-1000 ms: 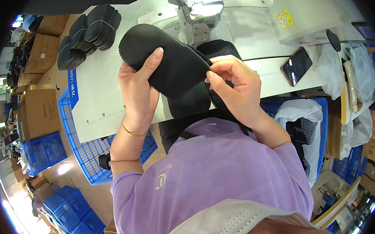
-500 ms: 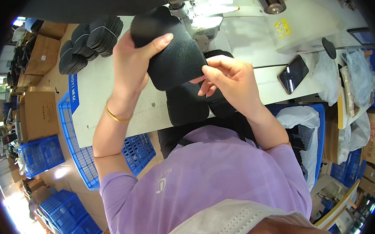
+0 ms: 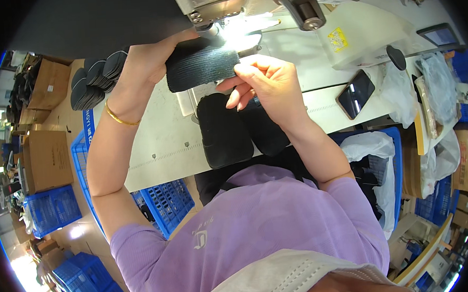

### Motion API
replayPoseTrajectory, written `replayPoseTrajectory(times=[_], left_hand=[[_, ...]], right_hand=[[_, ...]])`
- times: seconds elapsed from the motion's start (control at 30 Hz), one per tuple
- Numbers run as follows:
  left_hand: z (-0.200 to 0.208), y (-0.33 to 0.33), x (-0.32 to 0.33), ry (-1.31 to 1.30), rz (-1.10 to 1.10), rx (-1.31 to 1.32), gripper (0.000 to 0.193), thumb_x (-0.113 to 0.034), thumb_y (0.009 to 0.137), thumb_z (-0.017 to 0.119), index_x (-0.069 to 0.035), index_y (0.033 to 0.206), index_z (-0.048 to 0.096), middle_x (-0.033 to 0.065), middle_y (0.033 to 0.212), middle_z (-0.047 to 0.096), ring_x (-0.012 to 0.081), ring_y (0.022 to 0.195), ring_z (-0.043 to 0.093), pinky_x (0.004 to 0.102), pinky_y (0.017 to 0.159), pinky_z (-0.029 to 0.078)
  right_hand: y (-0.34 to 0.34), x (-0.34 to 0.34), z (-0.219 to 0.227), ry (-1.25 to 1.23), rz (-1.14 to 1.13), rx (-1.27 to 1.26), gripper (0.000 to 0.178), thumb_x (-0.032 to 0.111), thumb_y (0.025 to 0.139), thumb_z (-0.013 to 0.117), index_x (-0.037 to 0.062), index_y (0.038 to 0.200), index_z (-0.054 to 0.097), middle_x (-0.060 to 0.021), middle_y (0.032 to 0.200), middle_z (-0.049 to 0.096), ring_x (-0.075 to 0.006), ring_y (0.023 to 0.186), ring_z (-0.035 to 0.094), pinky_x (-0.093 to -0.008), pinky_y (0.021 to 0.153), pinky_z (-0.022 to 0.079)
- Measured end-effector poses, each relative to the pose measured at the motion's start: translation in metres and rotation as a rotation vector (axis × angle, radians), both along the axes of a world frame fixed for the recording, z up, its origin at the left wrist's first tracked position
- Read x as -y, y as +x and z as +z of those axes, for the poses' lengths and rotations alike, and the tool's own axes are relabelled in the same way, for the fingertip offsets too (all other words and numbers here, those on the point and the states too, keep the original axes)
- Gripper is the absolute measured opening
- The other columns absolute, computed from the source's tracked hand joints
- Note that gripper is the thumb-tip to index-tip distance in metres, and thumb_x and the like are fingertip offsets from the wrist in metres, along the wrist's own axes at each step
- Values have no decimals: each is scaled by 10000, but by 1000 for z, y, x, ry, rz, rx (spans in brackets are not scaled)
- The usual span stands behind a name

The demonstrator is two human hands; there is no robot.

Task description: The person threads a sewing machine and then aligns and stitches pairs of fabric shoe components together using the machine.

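Observation:
A black ribbed insole-shaped piece (image 3: 202, 67) is held tilted beneath the sewing machine head (image 3: 217, 8), its far end out of sight there. My left hand (image 3: 156, 62) is closed on its left side, with fingertips partly hidden by the machine. At the near right corner, my right hand (image 3: 273, 84) pinches the edge between thumb and forefinger, other fingers loosely curled. Just below lie two more groups of black insole pieces, a left one (image 3: 223, 130) and a right one (image 3: 265, 125), side by side at the table's front edge.
Bundled black insoles (image 3: 98, 76) sit at the table's far left. A phone (image 3: 355, 94) lies on the white table (image 3: 157, 166) to the right. Blue crates (image 3: 168, 203) stand below left. A bag-lined blue basket (image 3: 396, 163) is at the lower right.
The insole piece has tipped and moved under the machine head, both hands going with it. My left hand has shifted farther in, and its thumb no longer shows on top. The view has shifted slightly.

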State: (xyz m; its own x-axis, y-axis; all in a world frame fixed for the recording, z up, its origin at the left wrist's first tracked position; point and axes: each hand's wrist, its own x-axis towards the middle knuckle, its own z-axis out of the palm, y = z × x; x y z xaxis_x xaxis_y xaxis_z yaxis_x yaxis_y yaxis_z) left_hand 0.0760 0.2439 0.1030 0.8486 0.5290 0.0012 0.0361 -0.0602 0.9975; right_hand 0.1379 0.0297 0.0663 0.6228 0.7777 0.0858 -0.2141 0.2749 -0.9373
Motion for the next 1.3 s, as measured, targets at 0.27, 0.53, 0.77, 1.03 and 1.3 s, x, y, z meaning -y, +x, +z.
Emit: replayPoseTrajectory(times=[0.27, 0.53, 0.77, 1.03, 1.3], left_hand=[[0, -9, 23, 1067, 256, 219, 373, -158, 689, 851, -18, 1001, 704, 143, 914, 686, 263, 859, 665, 359, 715, 507], [-14, -40, 43, 929, -137, 401, 357, -55, 712, 815, -14, 1050, 707, 102, 957, 687, 205, 865, 649, 287, 762, 519], [-16, -40, 62, 1355, -47, 498, 276, 35, 694, 734, 6, 966, 701, 120, 945, 677, 252, 828, 662, 320, 690, 564], [-24, -39, 61, 1585, 16, 599, 368, -6, 586, 694, 34, 952, 697, 108, 950, 674, 258, 883, 675, 331, 706, 588], [-23, -38, 55, 1656, -26, 587, 376, -72, 614, 675, 34, 975, 700, 109, 996, 674, 250, 945, 666, 325, 728, 585]], right_hand=[[0, -5, -6, 53, -24, -8, 179, 85, 956, 540, -68, 910, 621, -171, 827, 724, -168, 612, 696, -246, 522, 549], [-17, -6, -17, 123, -133, 126, 241, 123, 985, 541, -51, 1119, 642, -95, 926, 717, -143, 857, 702, -268, 744, 570], [-20, -6, -20, 117, -50, 104, 233, 96, 993, 539, -53, 1134, 650, -85, 1023, 702, -143, 932, 690, -281, 797, 571], [-29, -14, -27, 237, 2, -53, 219, 57, 1011, 479, -59, 1088, 649, -86, 1001, 690, -153, 931, 675, -298, 826, 581], [-31, -18, -22, 243, -10, -45, 214, 34, 1004, 463, -70, 1077, 635, -73, 1022, 661, -124, 939, 639, -304, 861, 576]])
